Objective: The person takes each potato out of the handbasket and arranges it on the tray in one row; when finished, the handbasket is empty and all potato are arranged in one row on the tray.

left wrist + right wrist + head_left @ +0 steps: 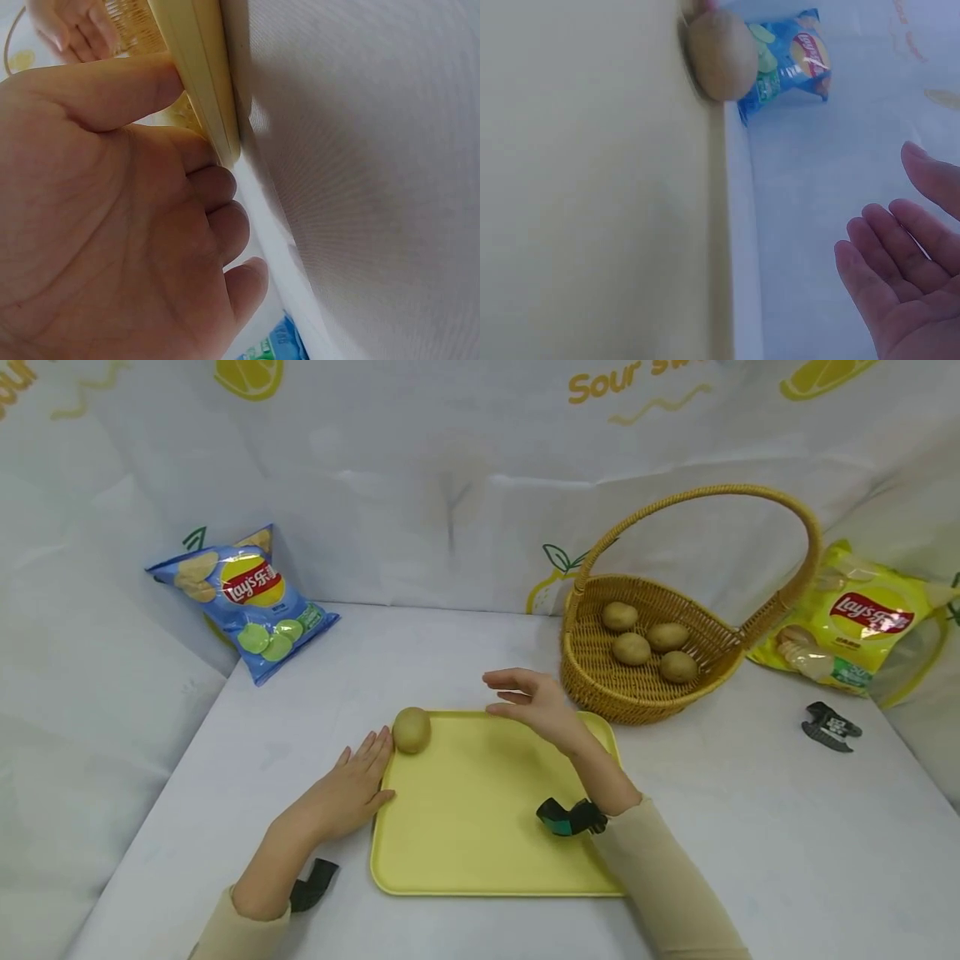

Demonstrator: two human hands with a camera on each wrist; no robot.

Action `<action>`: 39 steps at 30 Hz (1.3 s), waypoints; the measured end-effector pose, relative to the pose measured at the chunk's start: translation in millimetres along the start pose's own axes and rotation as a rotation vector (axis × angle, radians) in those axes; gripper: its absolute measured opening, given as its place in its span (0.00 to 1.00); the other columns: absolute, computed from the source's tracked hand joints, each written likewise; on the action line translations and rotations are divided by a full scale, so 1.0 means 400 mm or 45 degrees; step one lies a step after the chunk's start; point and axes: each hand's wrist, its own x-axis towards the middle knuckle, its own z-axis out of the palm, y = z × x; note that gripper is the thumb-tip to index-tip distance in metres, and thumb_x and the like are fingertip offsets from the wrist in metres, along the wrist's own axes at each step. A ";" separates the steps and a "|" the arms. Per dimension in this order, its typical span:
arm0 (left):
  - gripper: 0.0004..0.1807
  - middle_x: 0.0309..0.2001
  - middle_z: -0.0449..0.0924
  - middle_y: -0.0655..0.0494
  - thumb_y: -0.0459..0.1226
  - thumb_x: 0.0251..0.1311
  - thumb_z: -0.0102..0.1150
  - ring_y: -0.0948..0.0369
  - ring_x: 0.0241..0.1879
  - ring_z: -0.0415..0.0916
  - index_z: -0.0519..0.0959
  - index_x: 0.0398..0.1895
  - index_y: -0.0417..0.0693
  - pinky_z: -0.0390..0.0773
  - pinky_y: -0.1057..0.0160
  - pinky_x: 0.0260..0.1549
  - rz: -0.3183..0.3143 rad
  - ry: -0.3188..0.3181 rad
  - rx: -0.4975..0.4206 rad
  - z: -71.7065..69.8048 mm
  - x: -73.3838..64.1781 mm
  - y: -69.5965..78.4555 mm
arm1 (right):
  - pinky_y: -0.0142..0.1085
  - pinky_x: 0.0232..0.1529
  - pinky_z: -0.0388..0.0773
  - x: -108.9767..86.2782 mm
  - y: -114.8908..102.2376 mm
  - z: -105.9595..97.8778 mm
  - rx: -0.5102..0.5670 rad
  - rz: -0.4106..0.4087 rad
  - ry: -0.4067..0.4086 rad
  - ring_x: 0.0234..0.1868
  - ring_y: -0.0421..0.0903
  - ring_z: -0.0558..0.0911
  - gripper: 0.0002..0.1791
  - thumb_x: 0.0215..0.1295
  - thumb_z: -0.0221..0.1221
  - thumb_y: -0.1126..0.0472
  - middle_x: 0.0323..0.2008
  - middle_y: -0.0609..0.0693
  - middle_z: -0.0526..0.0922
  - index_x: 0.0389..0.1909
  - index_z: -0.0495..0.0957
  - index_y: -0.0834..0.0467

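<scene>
A yellow tray [480,827] lies on the white table. In its far left corner rests a brownish oval [412,730], potato- or kiwi-like, also seen in the right wrist view as a tan oval [722,56]. My left hand [347,793] lies along the tray's left edge, fingers extended and thumb at the rim; in the left wrist view the thumb [112,90] meets the tray's rim [196,67]. Over the tray's far right part hovers my right hand [536,706], fingers pointing left, thumb apart and nothing held. Its cupped palm shows in the right wrist view.
Behind the tray's right corner stands a wicker basket [622,706] with a tall handle and several similar ovals [632,649] inside. A blue chip bag [255,602] leans at the back left, a yellow one [855,627] at the back right. A small black object [830,727] lies right.
</scene>
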 end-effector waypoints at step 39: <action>0.37 0.73 0.39 0.36 0.39 0.69 0.47 0.43 0.71 0.37 0.44 0.71 0.27 0.45 0.38 0.64 0.051 0.019 -0.022 0.007 -0.003 -0.008 | 0.42 0.49 0.72 -0.084 0.030 -0.592 -0.909 0.435 0.043 0.56 0.62 0.72 0.25 0.65 0.59 0.60 0.56 0.68 0.73 0.59 0.70 0.69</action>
